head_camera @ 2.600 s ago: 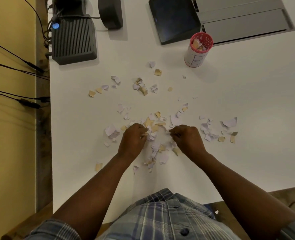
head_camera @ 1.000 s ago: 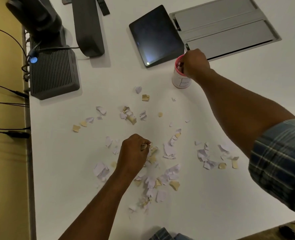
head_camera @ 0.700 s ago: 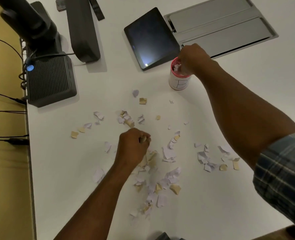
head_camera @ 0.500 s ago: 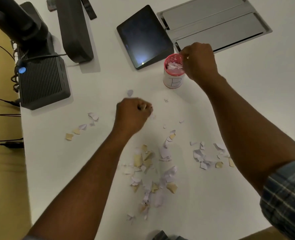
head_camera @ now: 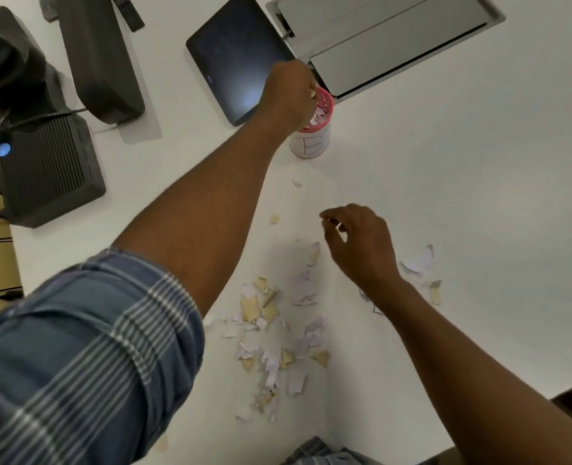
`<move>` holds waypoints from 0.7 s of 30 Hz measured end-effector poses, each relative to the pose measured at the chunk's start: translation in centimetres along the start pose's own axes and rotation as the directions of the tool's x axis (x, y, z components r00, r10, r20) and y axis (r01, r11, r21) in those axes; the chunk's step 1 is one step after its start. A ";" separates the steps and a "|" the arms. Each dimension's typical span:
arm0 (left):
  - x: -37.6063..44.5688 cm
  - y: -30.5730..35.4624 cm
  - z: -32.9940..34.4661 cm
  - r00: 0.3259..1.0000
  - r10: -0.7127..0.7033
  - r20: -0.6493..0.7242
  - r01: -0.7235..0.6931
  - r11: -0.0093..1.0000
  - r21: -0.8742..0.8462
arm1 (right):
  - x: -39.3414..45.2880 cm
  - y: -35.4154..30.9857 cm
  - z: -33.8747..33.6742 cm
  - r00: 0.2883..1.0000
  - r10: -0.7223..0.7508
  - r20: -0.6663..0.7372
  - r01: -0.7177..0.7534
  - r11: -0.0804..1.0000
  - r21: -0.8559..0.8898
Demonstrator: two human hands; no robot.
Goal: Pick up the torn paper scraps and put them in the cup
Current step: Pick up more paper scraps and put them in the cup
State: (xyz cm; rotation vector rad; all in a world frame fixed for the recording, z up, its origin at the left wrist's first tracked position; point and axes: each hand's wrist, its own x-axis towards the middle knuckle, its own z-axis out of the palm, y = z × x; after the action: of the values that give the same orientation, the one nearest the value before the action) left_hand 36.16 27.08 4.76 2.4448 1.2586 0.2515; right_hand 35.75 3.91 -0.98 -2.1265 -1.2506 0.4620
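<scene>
Leftmost, a dark ribbed box [head_camera: 48, 169] with a blue light sits at the table [head_camera: 479, 169] edge, its cables running out of view, and a black stand [head_camera: 100, 58] beside it is cut off at the top. Next comes the plaid sleeve [head_camera: 76, 357], filling the lower corner and covering part of the table. Its left hand [head_camera: 289, 95] is closed into a fist over the rim of the cup [head_camera: 311, 135], hiding much of the pink opening; a tan bit shows at the fingers, and pale scraps lie inside the cup, though whether the fist holds more cannot be told. Behind it a dark tablet [head_camera: 234, 58] is partly covered by the hand. Below, torn paper scraps [head_camera: 278, 330] lie heaped on the table, blurred together. Further right, the right hand [head_camera: 361, 246] hangs over the table with fingers loosely curled, apart from the left, a small white fleck at its fingertips; whether that is pinched is unclear. More scraps by its wrist are partly hidden
</scene>
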 end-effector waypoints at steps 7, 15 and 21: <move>1.1 0.3 2.2 0.983 0.057 0.172 -0.092 0.975 0.204 | -1.9 -0.3 0.6 0.999 -0.017 0.028 0.015 0.998 0.056; 2.8 0.1 -0.7 0.933 0.039 0.357 -0.103 0.982 0.161 | -1.7 -0.1 0.8 0.998 -0.016 0.055 0.014 0.999 0.035; 2.6 -0.4 -1.7 0.955 0.087 0.285 -0.133 0.980 0.147 | -1.5 -0.9 1.1 0.997 -0.020 0.072 0.017 0.999 0.040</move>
State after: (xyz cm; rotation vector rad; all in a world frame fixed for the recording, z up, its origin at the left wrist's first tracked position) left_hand 36.82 29.83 6.13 2.5810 1.0594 -0.1703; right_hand 33.76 3.29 -1.21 -2.0806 -1.2897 0.5553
